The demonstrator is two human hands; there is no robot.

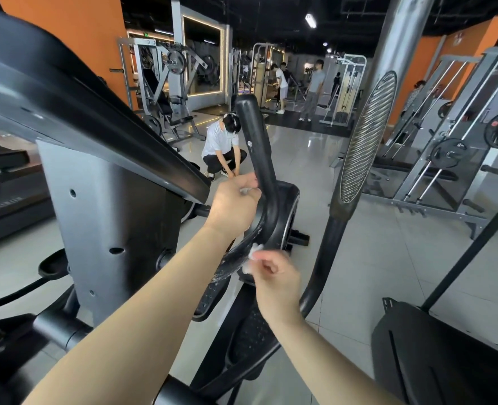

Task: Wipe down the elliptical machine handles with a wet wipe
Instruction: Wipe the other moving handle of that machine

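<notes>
With the left hand [236, 200] curled round the black handle [253, 135] at its bend and the right hand [272, 271] pinching a crumpled wet wipe [253, 254] against the nearer, lower stretch, I'd worry that so slight a pinch lets the wad slip to the floor [388, 258].

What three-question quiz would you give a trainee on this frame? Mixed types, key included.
1. True or false: the right hand pinches a white wipe against the black handle.
2. Where is the left hand? A) gripping the handle, higher up than the right hand; B) flat on the floor; C) around the silver pole.
3. Fill in: the wet streaks on the handle lie ____ the left hand.

Key: 1 true; 2 A; 3 below.
</notes>
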